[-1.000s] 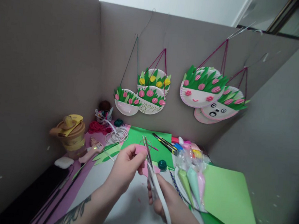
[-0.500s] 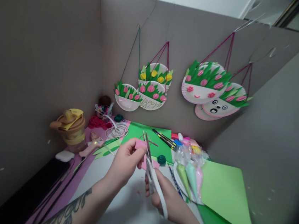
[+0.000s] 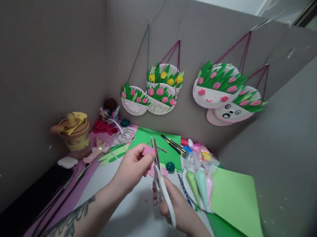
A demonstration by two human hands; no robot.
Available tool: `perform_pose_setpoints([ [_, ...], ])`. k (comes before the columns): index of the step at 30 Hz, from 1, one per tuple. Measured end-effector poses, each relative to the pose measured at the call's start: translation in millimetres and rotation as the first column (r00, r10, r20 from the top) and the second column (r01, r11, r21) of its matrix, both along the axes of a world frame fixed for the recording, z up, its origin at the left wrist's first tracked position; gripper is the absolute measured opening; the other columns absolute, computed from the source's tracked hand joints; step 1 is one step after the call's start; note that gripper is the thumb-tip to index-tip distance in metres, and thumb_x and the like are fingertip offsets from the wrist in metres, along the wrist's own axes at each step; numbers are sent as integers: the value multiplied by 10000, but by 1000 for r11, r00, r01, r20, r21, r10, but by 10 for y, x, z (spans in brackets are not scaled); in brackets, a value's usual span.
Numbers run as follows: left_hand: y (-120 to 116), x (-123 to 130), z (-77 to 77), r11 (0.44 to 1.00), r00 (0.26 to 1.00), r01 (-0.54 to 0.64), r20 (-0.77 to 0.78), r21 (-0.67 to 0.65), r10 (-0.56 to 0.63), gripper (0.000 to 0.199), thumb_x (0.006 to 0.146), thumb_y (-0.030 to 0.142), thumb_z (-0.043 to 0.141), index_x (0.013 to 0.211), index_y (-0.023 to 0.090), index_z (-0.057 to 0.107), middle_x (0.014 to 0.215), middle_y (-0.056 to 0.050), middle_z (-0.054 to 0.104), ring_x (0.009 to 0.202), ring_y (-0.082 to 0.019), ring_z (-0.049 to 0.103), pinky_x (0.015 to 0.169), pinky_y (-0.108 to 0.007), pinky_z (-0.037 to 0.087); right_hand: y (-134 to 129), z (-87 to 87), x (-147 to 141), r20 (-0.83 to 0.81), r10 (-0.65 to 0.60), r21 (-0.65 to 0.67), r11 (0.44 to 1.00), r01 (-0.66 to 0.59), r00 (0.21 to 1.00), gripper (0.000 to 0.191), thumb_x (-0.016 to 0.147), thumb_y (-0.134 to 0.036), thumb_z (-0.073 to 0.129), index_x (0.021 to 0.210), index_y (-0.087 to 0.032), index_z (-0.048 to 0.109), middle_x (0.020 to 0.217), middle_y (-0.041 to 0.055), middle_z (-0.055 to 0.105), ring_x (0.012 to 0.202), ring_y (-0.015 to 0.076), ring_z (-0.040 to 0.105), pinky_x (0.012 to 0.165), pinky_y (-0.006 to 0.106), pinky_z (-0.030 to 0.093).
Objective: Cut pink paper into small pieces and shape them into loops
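Observation:
In the middle of the head view, my left hand [image 3: 133,165] pinches a small piece of pink paper [image 3: 148,151] between thumb and fingers. My right hand [image 3: 172,203] is closed round the white handles of a pair of scissors [image 3: 164,194]. The blades point away from me, slightly parted, right beside the pink paper; whether they touch it I cannot tell. Beneath the hands lies another pink paper sheet [image 3: 161,171], partly covered. A ball of dark green yarn [image 3: 170,167] sits just beyond the scissors, and tiny pink scraps [image 3: 145,200] lie on the white surface.
Green sheets [image 3: 237,202] and piping bags [image 3: 202,187] of coloured material are on the right. Utility knives [image 3: 174,145] rest on green card at the back. On the left stand a lidded cup [image 3: 74,136] and a pink glue gun [image 3: 96,152]. Paper-plate flower baskets [image 3: 218,87] hang on the wall.
The view has shifted slightly, so everything sits a little higher and further left. Both hands keep their grip on the paper and scissors, with little change between them.

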State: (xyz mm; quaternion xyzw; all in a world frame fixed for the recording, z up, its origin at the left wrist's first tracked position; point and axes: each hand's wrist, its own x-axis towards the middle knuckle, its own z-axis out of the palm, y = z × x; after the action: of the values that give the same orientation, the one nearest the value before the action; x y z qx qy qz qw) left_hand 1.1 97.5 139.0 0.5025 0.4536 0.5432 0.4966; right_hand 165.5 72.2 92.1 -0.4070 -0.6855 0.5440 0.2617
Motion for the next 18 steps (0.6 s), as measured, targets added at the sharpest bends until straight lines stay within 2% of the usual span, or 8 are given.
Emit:
perform_pose_setpoints([
  [10, 25, -75, 51, 999, 997, 25, -76, -19, -27, 154, 728, 214, 515, 607, 189, 424, 489, 84, 391, 441, -56, 339, 444, -203, 266, 10, 63, 8, 59, -28, -22, 999, 30, 998, 306, 538, -130, 473, 837, -194, 454, 773, -6, 510, 662, 134, 490, 623, 278, 430],
  [18, 0, -67, 94, 999, 998, 26, -59, -20, -27, 173, 761, 262, 511, 623, 187, 440, 500, 80, 406, 437, -57, 338, 454, -205, 271, 5, 56, 20, 55, -44, -56, 997, 47, 998, 316, 515, -101, 473, 811, -207, 443, 742, -31, 490, 663, 122, 474, 629, 256, 422],
])
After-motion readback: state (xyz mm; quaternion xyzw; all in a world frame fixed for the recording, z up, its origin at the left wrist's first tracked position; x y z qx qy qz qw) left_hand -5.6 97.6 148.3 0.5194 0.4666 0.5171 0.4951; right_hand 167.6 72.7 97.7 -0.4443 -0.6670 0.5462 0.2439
